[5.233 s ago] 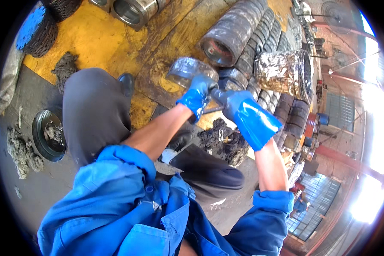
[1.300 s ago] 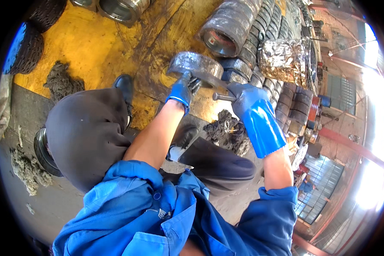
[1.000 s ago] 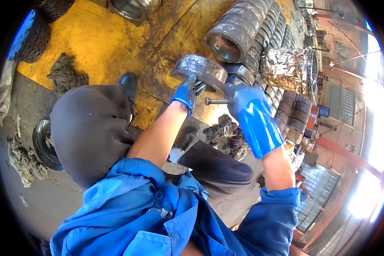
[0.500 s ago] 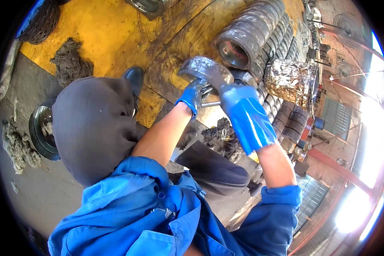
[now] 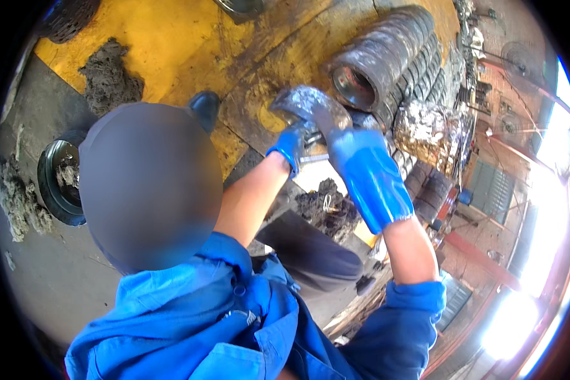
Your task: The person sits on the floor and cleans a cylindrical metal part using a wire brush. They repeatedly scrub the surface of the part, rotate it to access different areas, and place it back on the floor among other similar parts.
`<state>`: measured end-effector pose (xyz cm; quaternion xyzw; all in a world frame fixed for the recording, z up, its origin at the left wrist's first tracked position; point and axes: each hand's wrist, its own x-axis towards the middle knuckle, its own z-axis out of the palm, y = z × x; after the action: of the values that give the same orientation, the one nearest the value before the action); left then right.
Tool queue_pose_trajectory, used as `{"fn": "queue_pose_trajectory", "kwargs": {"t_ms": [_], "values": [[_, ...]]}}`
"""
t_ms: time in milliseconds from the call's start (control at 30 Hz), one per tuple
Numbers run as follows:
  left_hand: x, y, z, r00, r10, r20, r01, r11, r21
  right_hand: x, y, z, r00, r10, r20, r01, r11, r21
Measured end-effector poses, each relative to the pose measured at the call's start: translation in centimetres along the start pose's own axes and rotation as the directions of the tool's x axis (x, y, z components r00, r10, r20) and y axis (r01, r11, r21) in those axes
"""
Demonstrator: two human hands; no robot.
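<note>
Both my hands wear blue rubber gloves and are close together near the middle of the view. My left hand [image 5: 289,147] has its fingers closed at the lower edge of a curved, shiny grey metal piece [image 5: 301,101]. My right hand [image 5: 372,174] is closed at the piece's right side. From its fingers a dark flat tool [image 5: 323,121] reaches across the metal; its kind is blurred, and the glove hides its grip end. A thin metal bar [image 5: 315,158] shows between the two gloves, but I cannot tell what it belongs to.
Ribbed dark metal cylinders [image 5: 386,54] lie in rows beyond my hands, beside a crumpled shiny block [image 5: 430,133]. Dark fibrous clumps lie below the gloves [image 5: 328,206] and on the yellow floor plate [image 5: 111,76]. A round metal ring [image 5: 47,180] lies at far left.
The whole view has shifted slightly. My hands, the curved metal piece and the dark tool keep nearly the same places relative to one another.
</note>
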<state>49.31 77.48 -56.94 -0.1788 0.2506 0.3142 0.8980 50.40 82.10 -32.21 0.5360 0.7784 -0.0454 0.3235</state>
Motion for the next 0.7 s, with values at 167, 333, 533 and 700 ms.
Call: {"fn": "queue_pose_trajectory", "kwargs": {"t_ms": [167, 333, 533, 700], "values": [[-1.3, -0.1, -2.7, 0.992, -0.046, 0.122, 0.046, 0.999, 0.001, -0.8, -1.5, -2.6, 0.999, -0.037, 0.013, 0.038, 0.997, -0.072], [-5.6, 3.0, -1.1, 0.826, -0.378, 0.419, 0.446, 0.892, -0.073, -0.8, -0.2, -4.0, 0.989, -0.147, 0.025, 0.148, 0.984, -0.095], [-6.1, 4.0, 6.4, 0.787, -0.216, 0.578, 0.32, 0.944, -0.083, 0.8, -0.1, -0.5, 0.99, -0.123, 0.064, 0.126, 0.992, -0.032], [-5.6, 1.0, 5.8, 0.826, -0.197, 0.528, 0.348, 0.915, -0.203, 0.5, -1.4, -2.1, 0.99, -0.014, 0.143, 0.01, 1.0, 0.027]]}}
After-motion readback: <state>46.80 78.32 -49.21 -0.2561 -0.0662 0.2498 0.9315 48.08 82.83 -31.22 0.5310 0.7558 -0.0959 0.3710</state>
